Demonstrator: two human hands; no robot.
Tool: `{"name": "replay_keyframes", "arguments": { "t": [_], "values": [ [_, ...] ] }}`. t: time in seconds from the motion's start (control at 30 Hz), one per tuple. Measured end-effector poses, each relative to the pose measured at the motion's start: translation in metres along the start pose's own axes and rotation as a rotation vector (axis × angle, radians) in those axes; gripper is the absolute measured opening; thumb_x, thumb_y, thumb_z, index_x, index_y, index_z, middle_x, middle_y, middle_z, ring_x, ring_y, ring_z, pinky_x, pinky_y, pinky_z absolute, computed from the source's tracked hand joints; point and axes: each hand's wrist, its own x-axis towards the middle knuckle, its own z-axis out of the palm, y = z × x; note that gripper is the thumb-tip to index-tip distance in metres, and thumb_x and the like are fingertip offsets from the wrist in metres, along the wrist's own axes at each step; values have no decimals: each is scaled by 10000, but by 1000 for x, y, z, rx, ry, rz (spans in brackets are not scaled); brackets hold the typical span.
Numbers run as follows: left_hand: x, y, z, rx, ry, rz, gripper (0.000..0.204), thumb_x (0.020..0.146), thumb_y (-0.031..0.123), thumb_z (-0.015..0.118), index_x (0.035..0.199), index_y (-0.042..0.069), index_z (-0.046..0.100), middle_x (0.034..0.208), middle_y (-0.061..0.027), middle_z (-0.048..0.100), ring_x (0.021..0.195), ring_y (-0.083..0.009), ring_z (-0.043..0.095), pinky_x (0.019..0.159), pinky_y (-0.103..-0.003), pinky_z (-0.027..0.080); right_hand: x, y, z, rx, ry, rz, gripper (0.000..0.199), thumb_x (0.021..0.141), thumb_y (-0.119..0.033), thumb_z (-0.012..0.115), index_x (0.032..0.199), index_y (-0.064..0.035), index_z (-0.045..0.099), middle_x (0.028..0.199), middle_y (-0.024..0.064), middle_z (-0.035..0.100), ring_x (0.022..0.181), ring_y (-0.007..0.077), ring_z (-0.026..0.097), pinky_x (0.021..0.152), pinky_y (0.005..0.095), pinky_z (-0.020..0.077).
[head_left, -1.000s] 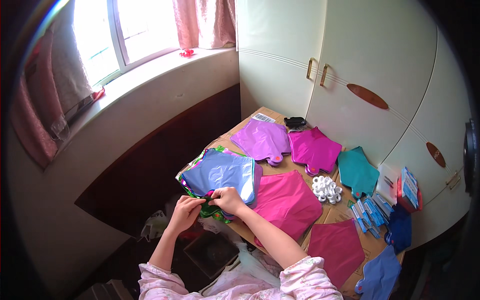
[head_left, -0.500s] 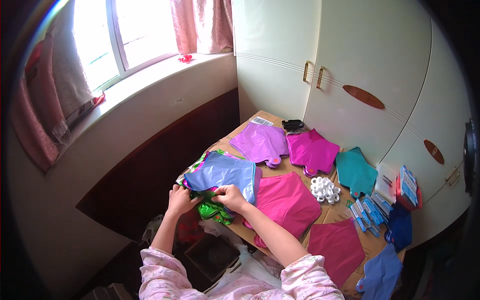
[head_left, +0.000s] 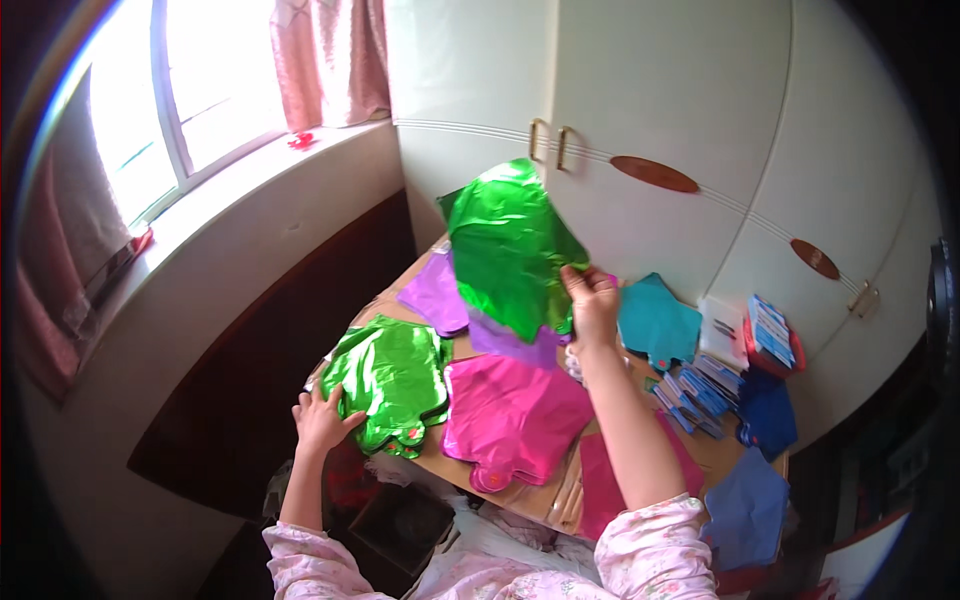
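My right hand [head_left: 592,305] is closed on a green foil balloon [head_left: 505,250], flat and uninflated. It is lifted above the table, pinched near its lower right corner. A lilac sheet [head_left: 510,340] shows below its lower edge; whether that is held with it I cannot tell. My left hand [head_left: 323,418], fingers spread, lies at the near left edge of a stack of shiny green foil balloons [head_left: 390,375]. Beside that stack is a pile of pink foil balloons [head_left: 515,410], its round tabs toward me.
Cardboard [head_left: 450,463] covers the table. Around it lie purple [head_left: 432,295], teal [head_left: 660,318], dark pink [head_left: 620,475] and blue [head_left: 748,510] foil balloons. Blue-and-white packets [head_left: 690,395] and a red container [head_left: 785,352] stand right. White cupboards [head_left: 680,90] rise behind.
My right hand has moved up and right, away from the left stack, with foil balloons in it. The blue one on that stack's top is gone from there; green shows now. The view has turned right.
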Motion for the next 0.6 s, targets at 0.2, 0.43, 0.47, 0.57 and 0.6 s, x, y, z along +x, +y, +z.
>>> {"name": "replay_keyframes", "arguments": {
  "t": [0.2,0.43,0.47,0.57,0.6],
  "values": [
    [-32,113,-24,-963,-25,377,720,787,167,730,1378,17,349,1360,-212,431,1249,-326,440,1004,-420,389,-51,-113,-61,-819,119,-463,143,824,-90,706,858,24,627,728,17,631,641,76,539,572,247,416],
    [-136,260,-63,-2324,-1073,562,965,787,220,742,1482,51,94,1482,-120,264,1346,-243,311,1075,-397,295,-183,-141,-108,-1421,-488,-1250,46,815,-95,610,832,-53,617,981,138,664,831,240,659,630,285,525],
    [-149,266,-56,-2338,-1077,483,968,786,242,743,1477,40,95,1469,-124,284,1304,-247,379,1047,-399,341,-196,-134,-112,-1363,-528,-1220,59,814,-113,605,806,-56,614,1008,152,659,880,244,661,667,291,546],
    [-164,263,-42,-2266,-1190,130,635,806,178,689,1324,21,357,1234,-123,515,1104,-259,551,941,-402,455,-230,-117,-130,-1453,-652,-1078,102,803,-138,610,733,-66,597,1020,154,653,921,253,658,771,316,566],
    [-167,263,-39,-2228,-1180,38,534,818,157,665,1273,20,420,1170,-119,561,1083,-269,568,937,-413,465,-239,-108,-137,-1447,-667,-1047,114,805,-147,610,723,-69,595,1026,152,652,929,252,657,783,322,566]
  ]
}}
